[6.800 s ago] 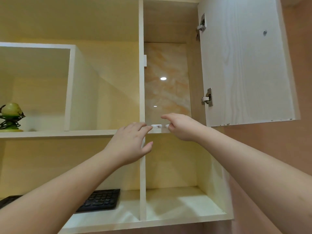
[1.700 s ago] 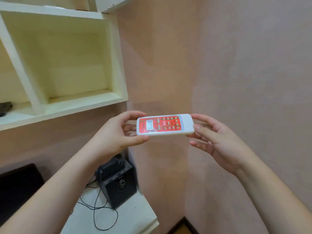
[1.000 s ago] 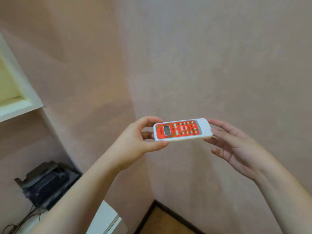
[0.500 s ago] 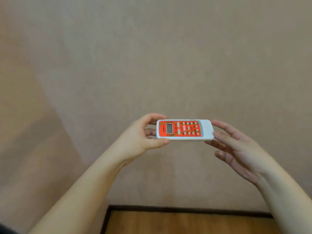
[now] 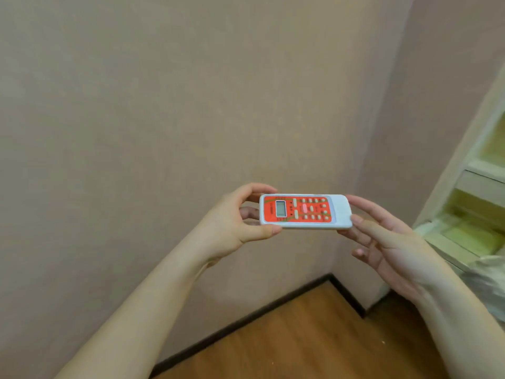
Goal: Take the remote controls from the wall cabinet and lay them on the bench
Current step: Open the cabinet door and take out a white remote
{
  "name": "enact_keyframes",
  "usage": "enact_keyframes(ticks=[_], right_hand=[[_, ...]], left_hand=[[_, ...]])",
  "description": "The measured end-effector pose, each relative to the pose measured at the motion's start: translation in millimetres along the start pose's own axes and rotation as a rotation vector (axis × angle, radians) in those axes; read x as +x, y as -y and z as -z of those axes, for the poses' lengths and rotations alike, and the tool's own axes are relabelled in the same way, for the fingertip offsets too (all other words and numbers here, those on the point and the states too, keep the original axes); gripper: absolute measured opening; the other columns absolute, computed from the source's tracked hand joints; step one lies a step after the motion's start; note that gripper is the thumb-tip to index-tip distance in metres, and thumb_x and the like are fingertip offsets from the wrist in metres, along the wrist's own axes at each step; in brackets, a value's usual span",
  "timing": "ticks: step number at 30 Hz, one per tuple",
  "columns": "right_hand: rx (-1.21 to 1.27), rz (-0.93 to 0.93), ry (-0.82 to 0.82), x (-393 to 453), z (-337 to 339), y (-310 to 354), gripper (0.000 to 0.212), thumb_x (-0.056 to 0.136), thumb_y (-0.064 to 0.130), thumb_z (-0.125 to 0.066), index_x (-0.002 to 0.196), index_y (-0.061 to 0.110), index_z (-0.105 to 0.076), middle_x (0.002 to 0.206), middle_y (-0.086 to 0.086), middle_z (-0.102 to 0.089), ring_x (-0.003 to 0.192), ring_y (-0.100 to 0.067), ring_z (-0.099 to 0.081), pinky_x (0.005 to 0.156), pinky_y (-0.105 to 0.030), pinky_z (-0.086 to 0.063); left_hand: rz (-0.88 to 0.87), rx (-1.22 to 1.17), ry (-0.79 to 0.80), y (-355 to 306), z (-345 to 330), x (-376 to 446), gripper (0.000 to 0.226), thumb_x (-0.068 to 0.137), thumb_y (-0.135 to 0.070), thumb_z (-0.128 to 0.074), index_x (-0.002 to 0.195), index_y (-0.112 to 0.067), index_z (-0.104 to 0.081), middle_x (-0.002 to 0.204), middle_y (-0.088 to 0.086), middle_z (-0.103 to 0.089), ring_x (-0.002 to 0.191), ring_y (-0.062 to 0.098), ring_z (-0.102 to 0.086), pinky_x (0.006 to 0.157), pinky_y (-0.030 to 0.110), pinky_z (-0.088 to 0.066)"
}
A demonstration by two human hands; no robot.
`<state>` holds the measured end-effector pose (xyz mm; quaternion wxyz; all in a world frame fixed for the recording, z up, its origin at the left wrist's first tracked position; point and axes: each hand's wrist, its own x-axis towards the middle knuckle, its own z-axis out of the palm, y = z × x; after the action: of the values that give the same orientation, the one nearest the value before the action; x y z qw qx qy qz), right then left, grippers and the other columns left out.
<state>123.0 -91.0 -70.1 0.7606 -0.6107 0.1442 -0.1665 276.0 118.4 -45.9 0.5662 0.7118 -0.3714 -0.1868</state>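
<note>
A white remote control (image 5: pixel 304 212) with an orange button face and a small grey display is held level in front of me, display end to the left. My left hand (image 5: pixel 232 228) pinches its left end between thumb and curled fingers. My right hand (image 5: pixel 382 242) has straight fingers touching the remote's right end and underside. The wall cabinet and the bench are out of view.
A plain pinkish wall (image 5: pixel 164 105) fills most of the view, meeting a second wall at a corner. Wooden floor (image 5: pixel 300 337) with a dark skirting lies below. A pale shelving unit (image 5: pixel 478 214) stands at the right edge, with a crumpled plastic bag (image 5: pixel 489 280) beside it.
The view has swung right, away from the cabinet and desk: a room corner, more floor and a shelving unit now show. The remote stays held between both hands in the same way.
</note>
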Motion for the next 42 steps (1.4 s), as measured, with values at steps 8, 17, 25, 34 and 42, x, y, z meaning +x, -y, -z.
enact_keyframes(ticks=[8, 17, 25, 34, 42], right_hand=[[0.022, 0.034, -0.252, -73, 147, 17, 0.044, 0.075, 0.028, -0.068, 0.118, 0.032, -0.064, 0.109, -0.005, -0.072, 0.094, -0.014, -0.067, 0.054, -0.019, -0.045], [0.068, 0.053, -0.489, -150, 268, 30, 0.037, 0.086, 0.018, -0.061, 0.121, 0.031, -0.063, 0.112, -0.010, -0.071, 0.103, -0.022, -0.066, 0.061, -0.025, -0.046], [0.088, 0.079, -0.721, -173, 321, 21, 0.033, 0.091, 0.015, -0.059, 0.119, 0.030, -0.064, 0.107, -0.007, -0.072, 0.101, -0.020, -0.068, 0.078, -0.034, -0.045], [0.071, 0.038, -0.889, -121, 361, 12, 0.031, 0.091, 0.016, -0.061, 0.118, 0.030, -0.064, 0.109, -0.008, -0.070, 0.097, -0.016, -0.068, 0.075, -0.029, -0.051], [0.008, 0.016, -1.022, -66, 385, 8, 0.030, 0.094, 0.013, -0.057, 0.119, 0.029, -0.062, 0.103, -0.006, -0.072, 0.089, -0.013, -0.068, 0.064, -0.025, -0.048]], left_hand=[[-0.048, 0.000, 0.247, -26, -159, 55, 0.053, 0.074, -0.005, -0.081, 0.116, -0.029, -0.060, 0.113, -0.006, -0.066, 0.101, 0.016, -0.069, 0.092, 0.045, -0.055], [-0.123, 0.049, 0.457, -57, -308, 93, 0.055, 0.068, -0.023, -0.084, 0.116, -0.036, -0.060, 0.114, -0.010, -0.068, 0.105, 0.016, -0.067, 0.093, 0.045, -0.054], [-0.128, 0.045, 0.649, -55, -391, 135, 0.056, 0.074, -0.014, -0.082, 0.121, -0.031, -0.058, 0.117, -0.006, -0.067, 0.105, 0.011, -0.067, 0.092, 0.036, -0.056], [-0.102, -0.024, 0.799, -26, -434, 224, 0.058, 0.076, -0.007, -0.079, 0.124, -0.028, -0.057, 0.117, 0.000, -0.068, 0.102, 0.011, -0.069, 0.089, 0.028, -0.056], [-0.045, -0.049, 0.910, 1, -467, 298, 0.059, 0.076, -0.017, -0.080, 0.124, -0.039, -0.054, 0.117, -0.008, -0.066, 0.102, 0.006, -0.068, 0.089, 0.032, -0.056]])
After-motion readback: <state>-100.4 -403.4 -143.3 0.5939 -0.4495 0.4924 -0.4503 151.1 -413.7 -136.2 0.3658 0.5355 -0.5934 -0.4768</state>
